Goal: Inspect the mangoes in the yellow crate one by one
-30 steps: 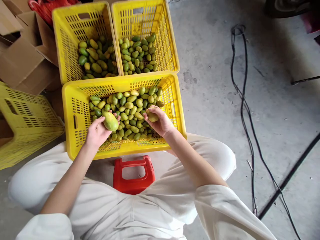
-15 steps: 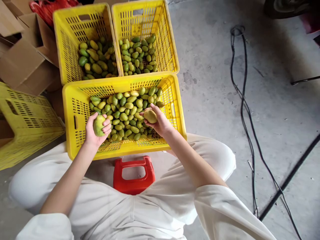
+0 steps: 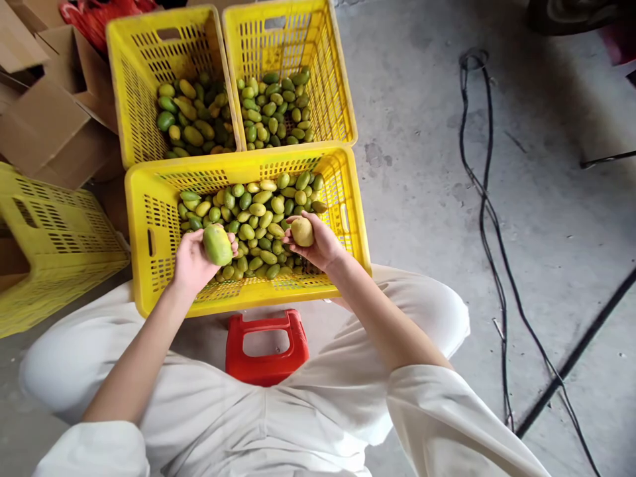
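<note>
My left hand (image 3: 196, 258) holds a green mango (image 3: 217, 245) in its palm, fingers curled behind it, above the left part of the near yellow crate (image 3: 163, 291). A smaller, yellowish mango (image 3: 302, 232) rests in my right hand (image 3: 322, 244), with the thumb along its top and the fingers beneath. The two hands are apart, both over a heap of small green and yellow mangoes (image 3: 258, 211) in that crate. Parts of the heap are hidden by my hands.
Behind stand two more yellow crates, a left one (image 3: 119, 99) and a right one (image 3: 342, 93), both with mangoes. Another yellow crate (image 3: 74, 265) and cardboard boxes (image 3: 44, 132) are at left. A red stool (image 3: 268, 374) shows between my legs. Black cables (image 3: 489, 199) lie on the floor at right.
My left hand has shifted right and turned its palm upward, showing more of the green mango. The mango in my right hand has turned, and its fingers are a little more open.
</note>
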`<state>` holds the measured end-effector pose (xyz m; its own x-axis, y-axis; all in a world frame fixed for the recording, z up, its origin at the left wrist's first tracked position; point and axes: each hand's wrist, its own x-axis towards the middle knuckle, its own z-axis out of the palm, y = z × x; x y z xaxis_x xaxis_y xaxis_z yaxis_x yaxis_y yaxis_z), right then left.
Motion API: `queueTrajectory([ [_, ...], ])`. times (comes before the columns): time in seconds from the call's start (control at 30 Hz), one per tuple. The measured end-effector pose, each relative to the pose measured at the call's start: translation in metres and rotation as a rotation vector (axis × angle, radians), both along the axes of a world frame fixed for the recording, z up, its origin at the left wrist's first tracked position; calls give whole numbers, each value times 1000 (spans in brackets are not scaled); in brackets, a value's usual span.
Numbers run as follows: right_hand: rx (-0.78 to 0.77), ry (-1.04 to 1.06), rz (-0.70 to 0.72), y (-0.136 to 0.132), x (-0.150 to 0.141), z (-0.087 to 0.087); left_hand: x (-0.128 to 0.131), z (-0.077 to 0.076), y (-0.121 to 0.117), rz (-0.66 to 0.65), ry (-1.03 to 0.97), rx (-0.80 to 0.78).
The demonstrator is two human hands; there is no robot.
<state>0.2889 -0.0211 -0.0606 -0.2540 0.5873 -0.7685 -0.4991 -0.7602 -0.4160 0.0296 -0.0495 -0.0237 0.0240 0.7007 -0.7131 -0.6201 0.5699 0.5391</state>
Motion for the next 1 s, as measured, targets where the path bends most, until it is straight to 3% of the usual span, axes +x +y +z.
queueTrajectory([
  [0.3, 132, 36, -43, 2, -3, 17, -2, -8, 3, 99, -105, -7],
  [0.47, 132, -4, -79, 2, -2, 18, -4, -7, 7, 162, -20, -71],
  [0.7, 60, 31, 7, 4, 3, 5, 1, 0, 4, -7, 51, -10],
  [0.87, 49, 51, 77, 4, 7, -2, -1, 4, -1, 21, 77, 35],
  [1.0, 71, 47, 90, 2, 3, 3, -6, 2, 1, 54, 71, -6],
])
